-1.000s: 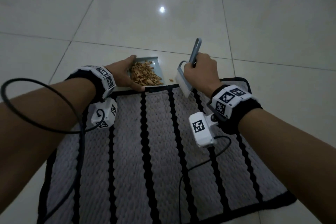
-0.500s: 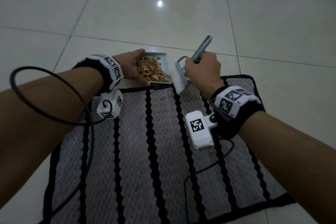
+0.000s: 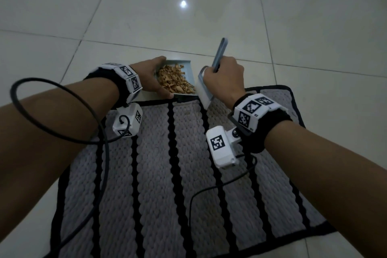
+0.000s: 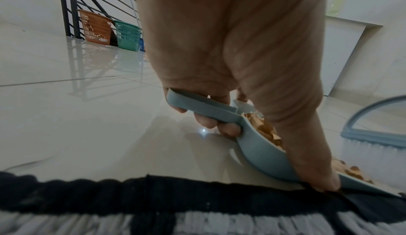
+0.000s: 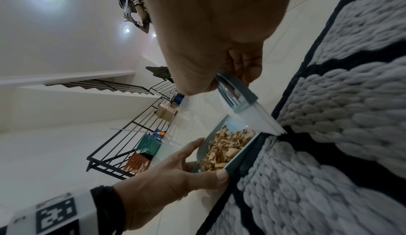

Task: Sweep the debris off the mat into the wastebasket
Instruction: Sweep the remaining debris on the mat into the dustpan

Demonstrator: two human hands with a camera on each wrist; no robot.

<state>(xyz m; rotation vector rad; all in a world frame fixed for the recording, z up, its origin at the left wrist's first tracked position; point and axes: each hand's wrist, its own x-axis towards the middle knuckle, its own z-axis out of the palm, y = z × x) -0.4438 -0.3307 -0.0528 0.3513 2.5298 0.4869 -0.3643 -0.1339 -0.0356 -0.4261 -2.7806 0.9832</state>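
Debris [image 3: 174, 80], light and loose, filled the dustpan [image 3: 186, 65] gripped by the left hand [image 3: 149, 80]; right hand [image 3: 224, 80] held the brush [image 3: 204, 92] alongside.

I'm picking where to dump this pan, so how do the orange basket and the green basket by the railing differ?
In the left wrist view, the orange basket stands left of the green basket. The orange basket shows pale scraps through its mesh; nothing shows in the green basket. In the right wrist view, the green basket's inside is hidden. Both are upright, open-topped mesh baskets against the black railing, side by side, across the tiled floor from the dustpan.
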